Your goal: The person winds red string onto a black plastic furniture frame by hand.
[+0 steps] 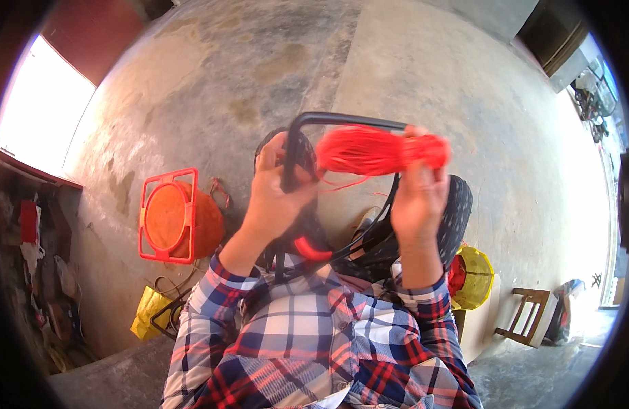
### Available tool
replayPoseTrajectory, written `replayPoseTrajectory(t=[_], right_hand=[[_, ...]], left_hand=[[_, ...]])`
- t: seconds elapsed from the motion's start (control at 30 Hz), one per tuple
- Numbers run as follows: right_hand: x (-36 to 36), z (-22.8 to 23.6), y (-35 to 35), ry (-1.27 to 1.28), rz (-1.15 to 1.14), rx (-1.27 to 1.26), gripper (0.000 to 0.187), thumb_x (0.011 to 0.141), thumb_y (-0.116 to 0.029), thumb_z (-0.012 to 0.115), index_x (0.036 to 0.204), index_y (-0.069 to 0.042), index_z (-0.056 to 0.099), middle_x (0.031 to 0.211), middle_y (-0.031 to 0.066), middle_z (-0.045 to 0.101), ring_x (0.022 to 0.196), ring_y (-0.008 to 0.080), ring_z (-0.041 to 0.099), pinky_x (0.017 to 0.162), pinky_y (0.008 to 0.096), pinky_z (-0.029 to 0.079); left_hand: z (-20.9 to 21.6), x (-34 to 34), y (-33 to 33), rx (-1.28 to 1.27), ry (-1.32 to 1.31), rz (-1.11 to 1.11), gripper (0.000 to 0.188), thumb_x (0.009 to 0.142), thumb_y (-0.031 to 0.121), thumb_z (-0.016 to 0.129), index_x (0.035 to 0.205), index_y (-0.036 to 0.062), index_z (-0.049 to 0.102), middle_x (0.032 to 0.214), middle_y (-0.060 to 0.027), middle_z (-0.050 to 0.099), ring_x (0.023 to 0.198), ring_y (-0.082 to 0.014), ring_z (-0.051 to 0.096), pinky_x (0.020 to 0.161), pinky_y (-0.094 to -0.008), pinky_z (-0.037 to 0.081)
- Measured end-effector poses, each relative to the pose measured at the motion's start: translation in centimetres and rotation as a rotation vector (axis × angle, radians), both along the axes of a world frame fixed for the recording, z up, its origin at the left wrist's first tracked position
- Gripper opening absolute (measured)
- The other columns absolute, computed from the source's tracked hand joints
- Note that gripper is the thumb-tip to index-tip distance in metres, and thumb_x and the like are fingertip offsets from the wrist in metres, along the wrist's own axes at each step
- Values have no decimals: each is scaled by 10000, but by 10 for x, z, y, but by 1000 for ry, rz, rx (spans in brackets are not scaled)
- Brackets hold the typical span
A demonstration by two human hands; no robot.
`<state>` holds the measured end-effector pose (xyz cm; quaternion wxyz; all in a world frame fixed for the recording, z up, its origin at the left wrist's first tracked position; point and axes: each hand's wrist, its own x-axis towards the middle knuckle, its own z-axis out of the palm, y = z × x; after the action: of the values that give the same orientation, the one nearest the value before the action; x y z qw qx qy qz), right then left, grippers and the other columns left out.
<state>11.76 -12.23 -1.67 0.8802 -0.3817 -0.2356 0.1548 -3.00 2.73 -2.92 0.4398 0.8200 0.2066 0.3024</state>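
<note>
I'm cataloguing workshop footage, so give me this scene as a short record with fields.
Left hand: closed around the left side of the frame
Left hand location: left hand
Right hand: right hand gripping the bundle near its right end
Frame: black, bent at the corner, frame
Bundle: red strands, bundle
Floor, left: orange drum with red square frame; yellow bag
Right side: yellow container, red material inside

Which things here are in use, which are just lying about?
In use:
- black bent-tube frame, in left hand
- red bundle of thin strands, in right hand

Apparently lying about:
- orange drum-shaped object with square red frame
- yellow bag
- brown slatted wooden piece
</note>
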Motion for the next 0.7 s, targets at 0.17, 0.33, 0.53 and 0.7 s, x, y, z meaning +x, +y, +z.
replayPoseTrajectory(t=[0.17, 0.33, 0.53, 0.7], right_hand=[[11, 19, -45, 274, 543, 339, 612, 955, -626, 351, 1172, -72, 496, 722, 82, 568, 582, 200, 557, 629, 368, 410], [-29, -9, -76, 299, 494, -127, 466, 962, -421, 527, 1170, -4, 511, 763, 90, 590, 567, 195, 563, 637, 353, 456], [12, -70, -29, 189, 250, -578, 364, 885, -246, 658, 1125, 20, 594, 918, 30, 625, 764, 89, 585, 662, 232, 457], [23, -58, 18, -91, 304, -815, 299, 872, -233, 679, 1038, 14, 654, 850, 4, 631, 737, 76, 570, 688, 224, 453]], left_hand=[[-10, -18, 28, -786, 9, -36, 101, 858, 67, 616, 922, 11, 561, 891, -165, 658, 631, -173, 624, 593, -277, 496], [-15, -31, 45, -794, 39, -48, 209, 918, 171, 585, 968, -30, 555, 698, -129, 638, 557, -174, 608, 524, -269, 493], [-6, -25, 34, -869, 75, -75, 221, 919, 183, 594, 965, -33, 607, 705, -111, 651, 641, -162, 630, 610, -270, 506], [7, -11, 11, -372, 206, -115, 177, 884, 123, 622, 802, -34, 635, 935, -128, 687, 862, -155, 630, 791, -284, 467]])
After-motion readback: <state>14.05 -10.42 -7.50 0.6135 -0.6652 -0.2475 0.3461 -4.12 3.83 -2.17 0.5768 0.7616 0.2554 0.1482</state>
